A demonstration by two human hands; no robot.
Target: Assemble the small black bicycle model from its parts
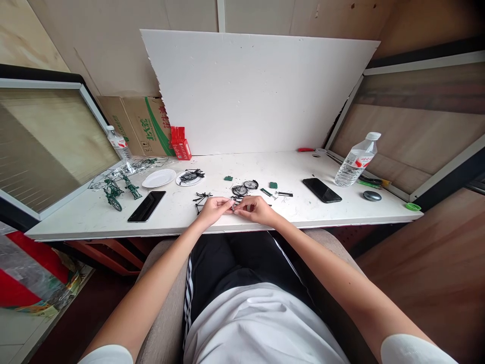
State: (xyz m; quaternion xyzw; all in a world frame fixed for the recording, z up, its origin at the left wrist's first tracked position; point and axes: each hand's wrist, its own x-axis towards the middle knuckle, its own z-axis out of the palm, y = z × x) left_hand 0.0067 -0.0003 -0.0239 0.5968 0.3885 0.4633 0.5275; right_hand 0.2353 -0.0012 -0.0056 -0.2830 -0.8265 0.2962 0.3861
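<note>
1. The fingers (226,204) of the left hand (212,209) and those of the right hand (258,209) meet at their tips, both pinched on one small part (233,207).
2. That small part sits just above the worktop (242,163), near its front edge; it looks thin and dark with a paler glint, and its full shape is hidden by the fingertips.
3. Just beyond the hands lie two black spoked wheels, a nearer one (239,190) and a farther one (250,185), next to each other.
4. Black pieces (203,196) lie just beside the left hand; a green strip (267,192) and a dark strip (285,194) lie beyond the right.
5. Two small green blocks, a left one (228,178) and a right one (273,185), rest farther back.
6. The worktop is white and scattered with specks; a smartphone (146,207) lies on the left, a black smartphone (322,190) on the right.
7. A white panel (261,91) with ragged sides stands along the back, between two framed panes, left (49,146) and right (424,114).
8. A white plate (159,177) lies beside a smaller plate (185,184) that bears a tangle of black parts (192,175).
9. A cardboard carton (132,129) and a red box (181,144) stand at the back left; a clear plastic bottle (356,163) stands upright at the right.
</note>
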